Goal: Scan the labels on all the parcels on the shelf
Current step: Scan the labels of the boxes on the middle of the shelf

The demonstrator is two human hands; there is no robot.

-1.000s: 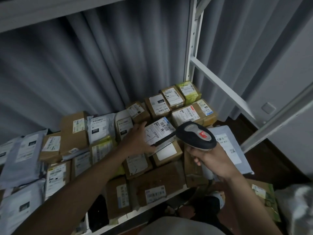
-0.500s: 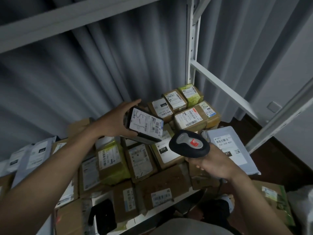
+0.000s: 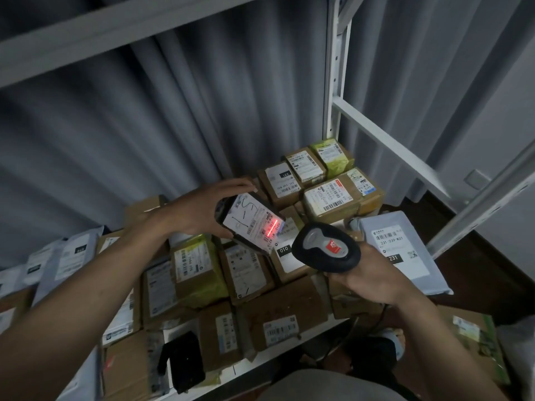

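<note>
Left hand: we grip a lifted parcel, label up.
Right hand: we clutch the scanner, at the parcel's 4 o'clock.
Red beam: on our label.

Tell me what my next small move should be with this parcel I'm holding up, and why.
Probably hold the dark parcel steady until it reads: the scanner in your right hand throws its red line on the label's barcode, and your left hand holds it lifted off the shelf.

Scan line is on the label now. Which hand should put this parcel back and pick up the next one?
Left. The left hand already grips the lifted parcel above the shelf's boxes. The right hand is wrapped round the scanner, whose red line lies on the label, so it is probably best left aiming.
</note>
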